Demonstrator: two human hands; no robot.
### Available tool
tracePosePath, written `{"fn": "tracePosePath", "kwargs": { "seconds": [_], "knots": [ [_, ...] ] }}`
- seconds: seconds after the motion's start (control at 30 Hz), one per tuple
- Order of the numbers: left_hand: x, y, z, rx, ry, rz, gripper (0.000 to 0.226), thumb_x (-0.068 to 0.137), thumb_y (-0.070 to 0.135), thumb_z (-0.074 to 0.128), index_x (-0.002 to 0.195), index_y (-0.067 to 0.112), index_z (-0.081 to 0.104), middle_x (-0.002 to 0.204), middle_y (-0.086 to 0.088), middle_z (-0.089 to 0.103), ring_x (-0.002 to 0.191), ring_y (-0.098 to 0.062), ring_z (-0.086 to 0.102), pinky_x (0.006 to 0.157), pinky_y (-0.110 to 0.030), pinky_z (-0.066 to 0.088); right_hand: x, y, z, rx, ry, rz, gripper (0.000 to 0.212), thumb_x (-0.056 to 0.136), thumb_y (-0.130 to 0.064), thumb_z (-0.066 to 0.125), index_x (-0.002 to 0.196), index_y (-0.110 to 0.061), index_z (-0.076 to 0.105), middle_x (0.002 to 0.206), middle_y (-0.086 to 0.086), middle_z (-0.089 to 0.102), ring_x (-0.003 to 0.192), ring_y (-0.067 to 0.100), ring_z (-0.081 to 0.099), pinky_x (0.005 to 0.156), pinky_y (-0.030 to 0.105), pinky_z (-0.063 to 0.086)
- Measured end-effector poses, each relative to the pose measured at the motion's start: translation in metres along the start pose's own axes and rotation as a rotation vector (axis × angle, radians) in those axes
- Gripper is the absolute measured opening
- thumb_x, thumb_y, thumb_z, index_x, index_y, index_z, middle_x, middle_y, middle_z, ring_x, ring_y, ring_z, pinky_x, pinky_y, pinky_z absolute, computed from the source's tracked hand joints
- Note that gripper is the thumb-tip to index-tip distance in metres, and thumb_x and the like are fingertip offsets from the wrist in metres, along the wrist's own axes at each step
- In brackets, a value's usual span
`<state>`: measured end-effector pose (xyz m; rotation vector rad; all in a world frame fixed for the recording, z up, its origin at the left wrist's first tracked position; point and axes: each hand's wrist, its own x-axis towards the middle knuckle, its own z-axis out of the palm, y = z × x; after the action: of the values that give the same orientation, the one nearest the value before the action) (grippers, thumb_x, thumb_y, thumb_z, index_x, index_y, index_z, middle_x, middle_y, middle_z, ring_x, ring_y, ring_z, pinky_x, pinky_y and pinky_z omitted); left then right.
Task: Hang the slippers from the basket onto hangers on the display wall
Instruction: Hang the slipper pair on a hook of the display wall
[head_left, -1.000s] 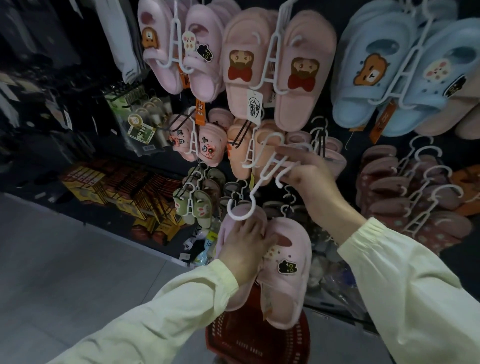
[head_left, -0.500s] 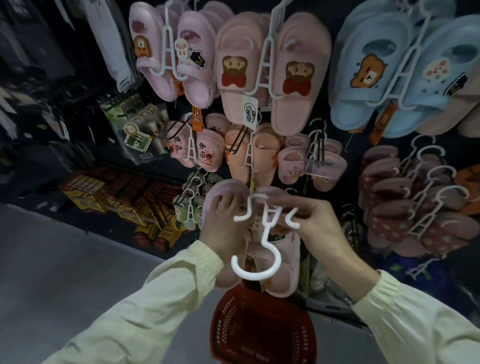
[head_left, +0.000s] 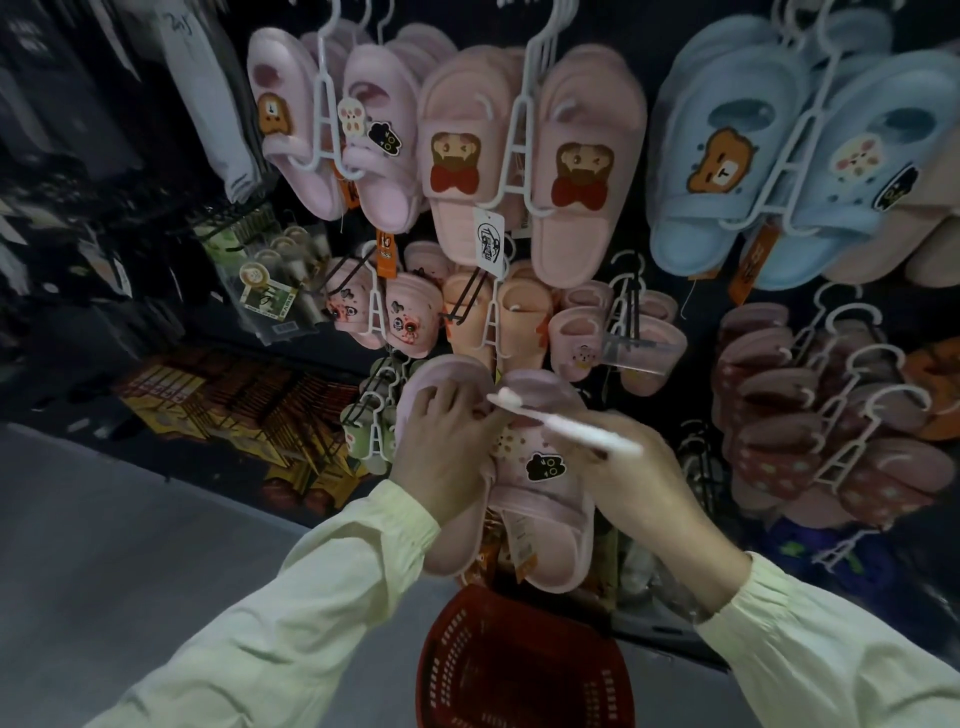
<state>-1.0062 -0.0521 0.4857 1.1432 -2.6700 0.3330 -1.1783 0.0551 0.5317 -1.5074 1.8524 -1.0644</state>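
While left hand (head_left: 441, 457) fingers grip pink slippers (head_left: 545, 530), right hand (head_left: 639, 483) fingers pinch hanger (head_left: 571, 429), charm (head_left: 545, 466) lettering illegible.

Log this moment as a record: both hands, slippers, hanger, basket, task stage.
left hand: grips the upper end of the pale pink foam slipper pair
right hand: holds the white plastic hanger, laid across the pair
task stage: hanger off the dark display wall, not yet hung
red plastic mesh basket: directly below the slippers
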Motion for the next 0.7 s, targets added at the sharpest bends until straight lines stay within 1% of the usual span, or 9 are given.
{"fn": "tracePosePath", "kwargs": {
  "seconds": [0.1,0.13,0.2,0.27,0.37,0.47,0.53,0.6,0.7],
  "knots": [
    [0.002,0.002,-0.004,0.001,-0.043,-0.003,0.074,0.052,0.02,0.072,0.125,0.025,0.059,0.106,-0.01,0.057,0.101,-0.036,0.05,0.082,-0.045,0.043,0.005,0.0,-0.002,-0.003,0.035,-0.027,0.011,0.094,-0.045,0.063,0.092,-0.053,0.069,0.088,-0.022,0.062,0.081,-0.003,0.058,0.065,0.012,0.042],
    [0.002,0.002,-0.003,-0.002,-0.035,0.003,0.074,0.051,0.019,0.072,0.124,0.025,0.059,0.105,-0.01,0.057,0.101,-0.036,0.05,0.081,-0.045,0.044,0.007,0.001,-0.002,0.017,0.047,-0.017,0.012,0.091,-0.051,0.061,0.09,-0.047,0.073,0.095,-0.018,0.06,0.084,-0.002,0.057,0.068,0.012,0.041],
    [0.003,0.003,-0.004,-0.009,-0.025,0.008,0.069,0.05,0.018,0.074,0.118,0.023,0.061,0.105,-0.012,0.058,0.1,-0.037,0.05,0.081,-0.046,0.045,0.009,0.002,-0.003,0.01,0.093,-0.049,0.047,0.084,-0.063,0.055,0.089,-0.022,0.077,0.11,-0.005,0.059,0.095,0.003,0.058,0.081,0.024,0.048],
    [0.005,0.002,-0.004,-0.006,-0.004,0.01,0.063,0.047,0.017,0.078,0.108,0.02,0.065,0.105,-0.013,0.059,0.1,-0.037,0.051,0.081,-0.047,0.047,0.008,0.0,-0.005,0.071,0.128,-0.111,0.054,0.085,-0.063,0.054,0.085,-0.013,0.076,0.11,-0.001,0.062,0.099,0.006,0.061,0.085,0.031,0.051],
    [0.007,0.0,-0.004,-0.01,0.009,0.005,0.069,0.047,0.018,0.081,0.113,0.025,0.061,0.108,-0.012,0.059,0.102,-0.038,0.05,0.083,-0.048,0.046,-0.003,-0.014,-0.008,0.258,0.098,-0.138,0.03,0.089,-0.048,0.055,0.07,-0.033,0.073,0.097,-0.01,0.063,0.091,0.004,0.064,0.077,0.018,0.05],
    [0.01,-0.003,-0.004,-0.016,0.033,-0.005,0.071,0.057,0.024,0.081,0.122,0.03,0.053,0.112,-0.012,0.057,0.106,-0.038,0.049,0.086,-0.049,0.044,-0.01,-0.018,-0.006,0.264,0.029,-0.134,0.038,0.092,-0.043,0.05,0.059,-0.03,0.063,0.083,-0.004,0.062,0.074,0.01,0.063,0.066,0.026,0.049],
    [0.011,-0.003,-0.006,-0.009,0.049,0.0,0.06,0.059,0.024,0.081,0.115,0.027,0.06,0.115,-0.012,0.057,0.107,-0.039,0.049,0.089,-0.049,0.043,-0.012,-0.019,-0.002,0.226,-0.006,-0.141,0.044,0.099,-0.035,0.051,0.055,-0.033,0.056,0.073,-0.011,0.058,0.066,0.009,0.059,0.061,0.023,0.045],
    [0.01,-0.004,-0.01,-0.013,0.07,0.01,0.05,0.062,0.024,0.08,0.109,0.026,0.065,0.115,-0.011,0.058,0.106,-0.039,0.052,0.089,-0.05,0.043,-0.011,-0.017,0.002,0.115,-0.01,-0.158,0.054,0.102,-0.032,0.05,0.048,-0.034,0.048,0.071,-0.017,0.053,0.065,0.007,0.056,0.059,0.018,0.039],
    [0.009,-0.005,-0.011,-0.089,0.091,0.011,0.057,0.066,0.029,0.079,0.118,0.029,0.056,0.112,-0.013,0.059,0.102,-0.04,0.057,0.09,-0.053,0.045,-0.011,-0.017,0.006,-0.039,0.002,-0.227,0.051,0.101,-0.043,0.043,0.051,-0.045,0.049,0.078,-0.026,0.054,0.074,0.002,0.057,0.062,0.014,0.037]
  ]
}}
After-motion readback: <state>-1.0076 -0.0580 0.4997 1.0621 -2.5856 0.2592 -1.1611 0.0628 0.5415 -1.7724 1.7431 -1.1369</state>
